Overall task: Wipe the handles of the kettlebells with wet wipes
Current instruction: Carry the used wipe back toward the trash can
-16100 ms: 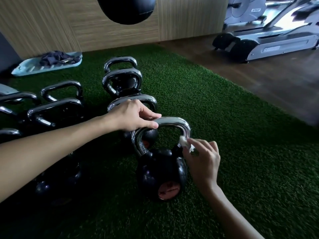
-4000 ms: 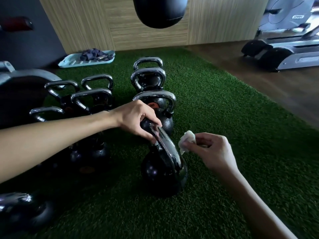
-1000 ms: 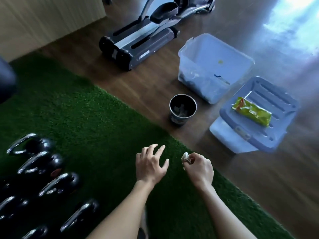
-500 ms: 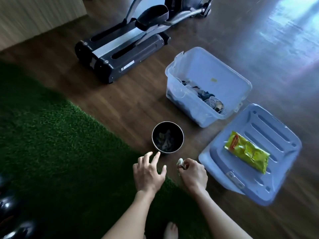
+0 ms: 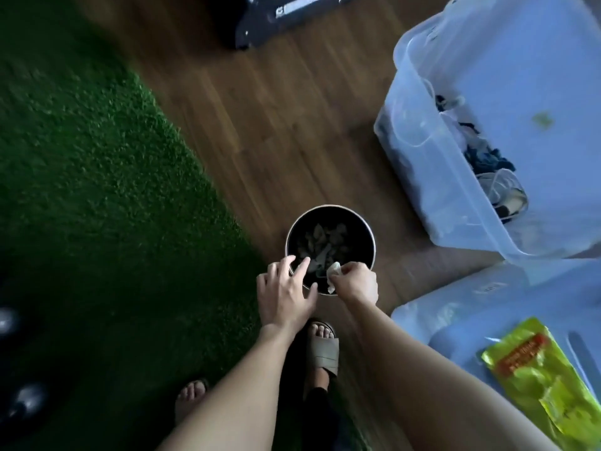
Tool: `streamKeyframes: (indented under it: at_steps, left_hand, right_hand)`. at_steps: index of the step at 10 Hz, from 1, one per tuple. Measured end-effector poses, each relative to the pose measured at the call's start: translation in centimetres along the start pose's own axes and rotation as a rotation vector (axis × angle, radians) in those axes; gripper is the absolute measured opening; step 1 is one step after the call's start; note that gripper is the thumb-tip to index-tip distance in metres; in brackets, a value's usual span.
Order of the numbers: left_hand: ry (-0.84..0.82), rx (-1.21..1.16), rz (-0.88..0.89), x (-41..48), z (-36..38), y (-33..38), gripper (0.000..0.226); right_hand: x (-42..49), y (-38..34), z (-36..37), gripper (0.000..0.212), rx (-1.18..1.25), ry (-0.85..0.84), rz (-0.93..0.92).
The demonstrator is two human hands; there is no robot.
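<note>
Moved over bin — right hand pinches wipe at fingertips | left hand splayed

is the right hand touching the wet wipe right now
Touching. The head view shows the right hand pinching the white wet wipe over the dark bin.

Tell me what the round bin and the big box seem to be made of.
The round bin looks like metal: its thin rim shines silver, the inside dark. The storage box seems translucent, glossy plastic: its contents show dimly through the wall.
</note>
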State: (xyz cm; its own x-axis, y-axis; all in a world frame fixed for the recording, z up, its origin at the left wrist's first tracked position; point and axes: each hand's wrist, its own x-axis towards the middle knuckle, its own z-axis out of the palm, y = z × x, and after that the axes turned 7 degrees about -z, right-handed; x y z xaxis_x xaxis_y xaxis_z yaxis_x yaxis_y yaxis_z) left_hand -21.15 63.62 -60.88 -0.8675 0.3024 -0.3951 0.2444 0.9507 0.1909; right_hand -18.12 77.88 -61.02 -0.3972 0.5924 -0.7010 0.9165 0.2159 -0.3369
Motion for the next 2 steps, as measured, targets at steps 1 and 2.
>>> streamKeyframes:
  at_steps: [1, 2]
  left_hand:
    - [-0.018, -0.003, -0.06, 1.2, 1.5, 0.6, 0.055]
    - [-0.025, -0.031, -0.115, 2.1, 1.9, 0.8, 0.055]
  right_hand:
    - [3.2, -0.3, 1.0, 0.026, 0.017, -0.054, -0.023]
    - [4.8, -0.9, 1.1, 0.028, -0.022, -0.101, -0.016]
